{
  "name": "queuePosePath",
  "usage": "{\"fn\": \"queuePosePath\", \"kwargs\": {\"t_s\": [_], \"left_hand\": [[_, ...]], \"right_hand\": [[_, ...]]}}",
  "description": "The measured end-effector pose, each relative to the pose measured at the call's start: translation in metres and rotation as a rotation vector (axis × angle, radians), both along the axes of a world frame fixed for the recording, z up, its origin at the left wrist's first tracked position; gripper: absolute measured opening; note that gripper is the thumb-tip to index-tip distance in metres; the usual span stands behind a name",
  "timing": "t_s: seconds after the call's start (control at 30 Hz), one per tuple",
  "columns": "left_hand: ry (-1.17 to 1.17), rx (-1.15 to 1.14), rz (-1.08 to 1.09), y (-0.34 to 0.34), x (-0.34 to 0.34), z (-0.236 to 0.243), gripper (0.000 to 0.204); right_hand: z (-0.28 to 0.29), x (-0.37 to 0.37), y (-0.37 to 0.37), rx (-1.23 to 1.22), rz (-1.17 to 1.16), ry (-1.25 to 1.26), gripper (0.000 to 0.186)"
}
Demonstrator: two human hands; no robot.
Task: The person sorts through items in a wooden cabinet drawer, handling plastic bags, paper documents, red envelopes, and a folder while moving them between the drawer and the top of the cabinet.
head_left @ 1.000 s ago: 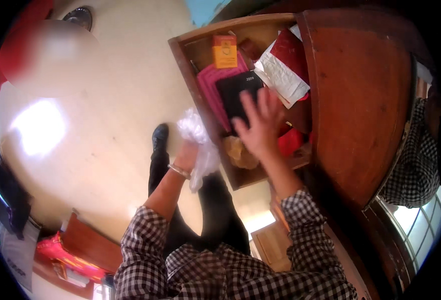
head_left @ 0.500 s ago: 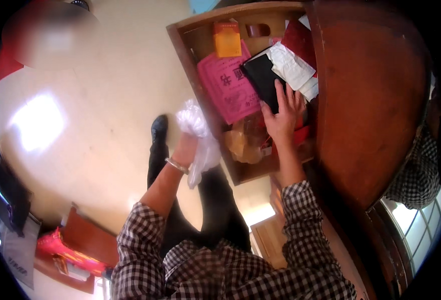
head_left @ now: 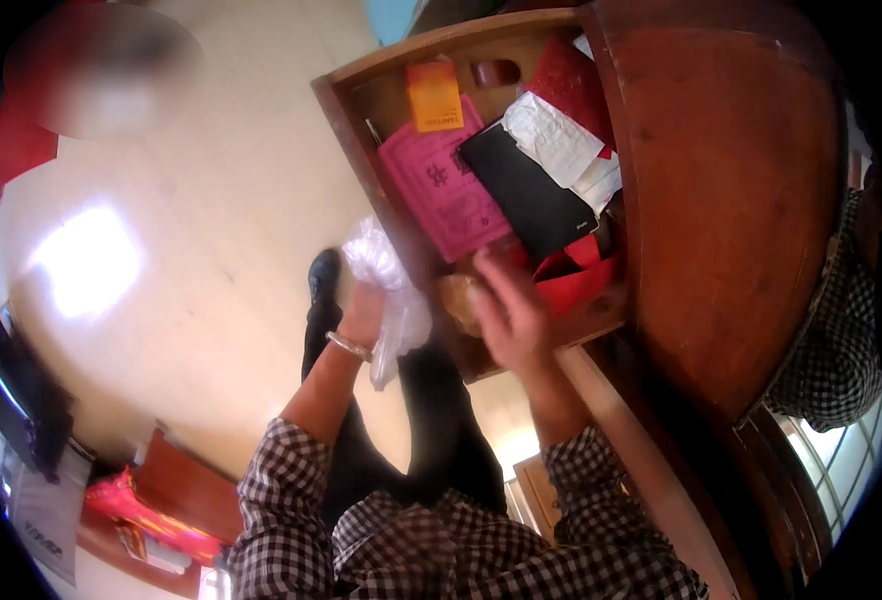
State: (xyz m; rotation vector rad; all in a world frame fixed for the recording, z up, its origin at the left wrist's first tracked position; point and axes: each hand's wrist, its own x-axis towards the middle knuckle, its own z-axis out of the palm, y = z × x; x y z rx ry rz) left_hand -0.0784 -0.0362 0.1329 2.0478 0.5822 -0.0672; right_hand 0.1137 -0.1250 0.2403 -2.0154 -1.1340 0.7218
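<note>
My left hand grips a crumpled translucent plastic bag beside an open wooden drawer. My right hand is open and blurred, fingers apart, over the drawer's near end, beside a brownish plastic bag and red items. Farther inside lie a black booklet, a pink paper partly beside it, a yellow-orange box, white papers and a dark red folder.
The dark wooden cabinet top is right, with a mirror at its edge. Pale floor lies left, with a red-covered wooden piece at lower left and a black object above it. My shoe stands beside the drawer.
My right hand has moved from the black booklet toward me and left. The booklet and papers have shifted, uncovering more of the pink paper. My left hand still holds the plastic bag.
</note>
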Motion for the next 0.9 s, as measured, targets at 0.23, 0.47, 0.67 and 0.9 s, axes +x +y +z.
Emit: {"fn": "queuePosePath", "kwargs": {"t_s": [0.23, 0.47, 0.67, 0.9], "left_hand": [[-0.135, 0.192, 0.033, -0.009, -0.002, -0.02, 0.031], [-0.165, -0.692, 0.477, -0.017, -0.008, -0.031, 0.038], [-0.137, -0.665, 0.395, -0.02, -0.013, -0.037, 0.036], [0.079, -0.969, 0.461, -0.03, -0.031, -0.073, 0.039]], "right_hand": [[-0.036, -0.015, -0.037, -0.198, 0.113, 0.156, 0.028], [-0.04, -0.029, -0.055, -0.304, 0.312, -0.197, 0.043], [-0.054, -0.003, -0.074, -0.239, 0.326, -0.351, 0.034], [-0.051, 0.063, -0.085, -0.189, -0.633, 0.215, 0.016]]}}
